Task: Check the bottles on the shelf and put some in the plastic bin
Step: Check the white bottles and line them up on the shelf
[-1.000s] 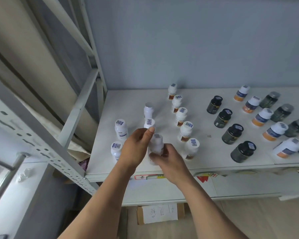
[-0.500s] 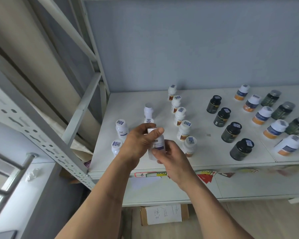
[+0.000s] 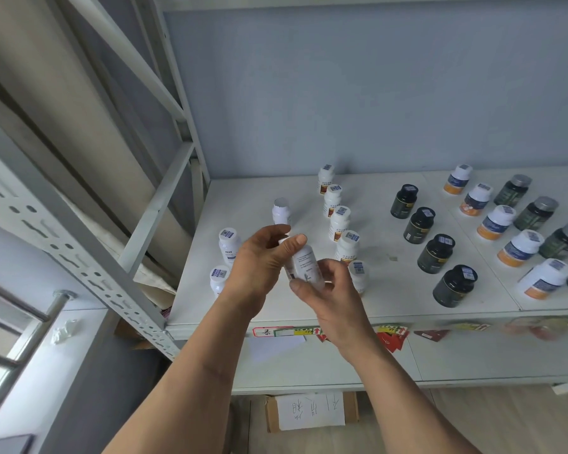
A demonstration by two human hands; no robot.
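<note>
Bottles are spread in rows over a white shelf [image 3: 391, 299]. One white bottle [image 3: 304, 267] is held tilted above the shelf's front part, its printed label turned up toward the camera. It is gripped near the top by the left hand [image 3: 263, 260], thumb across the upper end, and clasped at the lower end by the right hand [image 3: 328, 299], fingers curled around the base. At 12 o'clock from the held bottle a row of white bottles [image 3: 338, 221] with coded caps is seen upright. At 9 o'clock two more white bottles [image 3: 228, 245] are stood. At 3 o'clock a row of dark bottles [image 3: 436, 252] is set, with orange-banded bottles [image 3: 518, 247] farther along. What is inside the bottles cannot be told. A cardboard box [image 3: 312, 411] is seen below the shelf at 6 o'clock.
</note>
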